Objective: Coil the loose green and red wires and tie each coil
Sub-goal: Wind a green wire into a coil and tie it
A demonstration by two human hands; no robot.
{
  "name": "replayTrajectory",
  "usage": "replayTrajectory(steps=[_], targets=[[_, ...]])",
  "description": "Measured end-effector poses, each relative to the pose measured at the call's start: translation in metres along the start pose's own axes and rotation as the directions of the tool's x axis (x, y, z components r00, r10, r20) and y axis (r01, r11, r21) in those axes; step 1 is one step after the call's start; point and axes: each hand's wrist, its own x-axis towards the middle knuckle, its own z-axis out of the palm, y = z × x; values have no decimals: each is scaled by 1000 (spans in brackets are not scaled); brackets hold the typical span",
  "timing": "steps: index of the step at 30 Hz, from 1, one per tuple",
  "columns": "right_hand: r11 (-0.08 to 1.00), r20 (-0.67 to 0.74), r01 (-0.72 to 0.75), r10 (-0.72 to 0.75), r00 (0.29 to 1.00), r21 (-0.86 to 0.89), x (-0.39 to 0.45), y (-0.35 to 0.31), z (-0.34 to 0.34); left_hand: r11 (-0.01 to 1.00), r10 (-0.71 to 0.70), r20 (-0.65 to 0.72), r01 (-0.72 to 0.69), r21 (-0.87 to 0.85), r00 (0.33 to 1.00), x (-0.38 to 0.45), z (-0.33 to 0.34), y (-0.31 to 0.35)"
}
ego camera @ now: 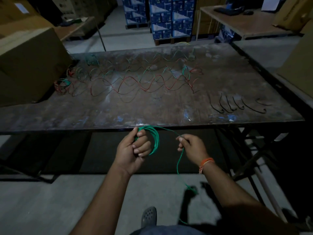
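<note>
- Nearest the camera, at 6 o'clock, a grey clog [149,216] stands on the concrete floor, with the person's two bare forearms reaching up from the bottom edge.
- The left hand [135,150], just below centre, has its fingers curled tight round a green coil [155,141] of several loops, held in the air just in front of the table's near edge.
- The right hand [191,146], toward 4 o'clock from centre, pinches the green wire [179,162] where it leaves the coil; an orange thread band [205,162] circles that wrist.
- From the right hand the green wire hangs down toward 5 o'clock and trails out of clear sight near the floor, so a length appears still unwound.
- On the table [67,114], from 10 to 1 o'clock, the loose wires [135,82], red and green, lie in long wavy tangles, uncoiled.
- At 3 o'clock on the table lie several short black ties [237,106], apart from one another and apparently unused.
- Judgement: the task looks early. One green coil is partly wound and not tied; no finished coil is plainly visible, though small bunches at the table's far left are too dim to read.
- Cardboard boxes [28,65] sit at 9 o'clock.
</note>
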Motion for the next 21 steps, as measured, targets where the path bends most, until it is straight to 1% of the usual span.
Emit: replayTrajectory(steps=[1,2,3,5,7,9,10,11,13,15,18,20,21], targets=[[1000,24,-20,21,999,-21,-6,4,4,999,19,22,-18,-45,1000,-1,0,-3],[996,60,-20,25,998,-82,-11,7,7,997,40,27,-38,-70,999,-3,-2,-5],[982,113,4,18,993,-188,-16,10,9,994,64,27,-62,-86,998,-4,-3,-8],[915,280,88,28,960,-394,-27,6,9,989,119,7,-118,-91,993,-5,-5,-12],[830,449,220,41,892,-513,-39,-6,3,981,192,-98,-193,0,976,-3,-3,-15],[747,582,360,44,812,-559,-51,-23,-5,949,293,-214,-257,182,932,-2,-1,-19],[700,622,431,24,782,-569,-56,-31,-8,928,335,-239,-274,254,912,-1,-1,-21],[649,645,501,-20,764,-573,-61,-39,-12,910,364,-247,-286,301,898,1,0,-24],[547,652,613,-153,742,-569,-67,-56,-20,879,394,-244,-285,383,886,4,-2,-27],[496,630,685,-307,713,-534,-69,-70,-27,822,422,-227,-264,505,878,8,-4,-30],[517,570,747,-491,659,-418,-68,-82,-31,701,461,-204,-214,680,864,13,-1,-34],[527,528,768,-562,637,-364,-65,-84,-30,625,469,-199,-165,763,860,16,2,-34],[541,513,767,-575,637,-346,-63,-85,-29,589,469,-190,-145,795,863,17,3,-34]])
